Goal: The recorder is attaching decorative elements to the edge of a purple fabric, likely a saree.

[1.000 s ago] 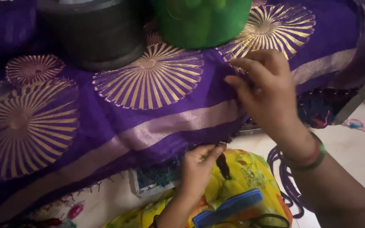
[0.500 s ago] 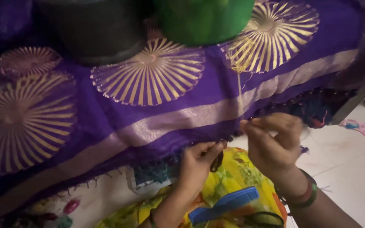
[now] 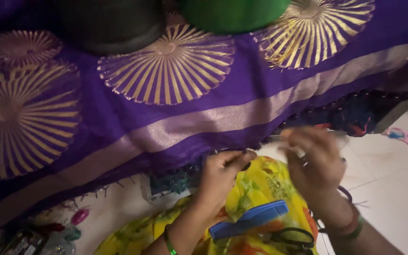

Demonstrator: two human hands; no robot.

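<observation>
Both hands now meet at the purple cloth (image 3: 204, 123) hem: right hand (image 3: 315, 163) has dropped from above, fingers blurred, grip untellable, while left hand (image 3: 223, 172) pinches the fringe.

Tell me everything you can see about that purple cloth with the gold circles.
The purple cloth looks like a silky woven fabric, patterned with large gold sunburst circles and a pale band running along its lower part. It lies draped over a raised surface, its short-fringed edge hanging toward the floor. A dark round container and a green one stand on it. The left hand pinches its fringed edge; the blurred right hand is close beside the edge.
</observation>
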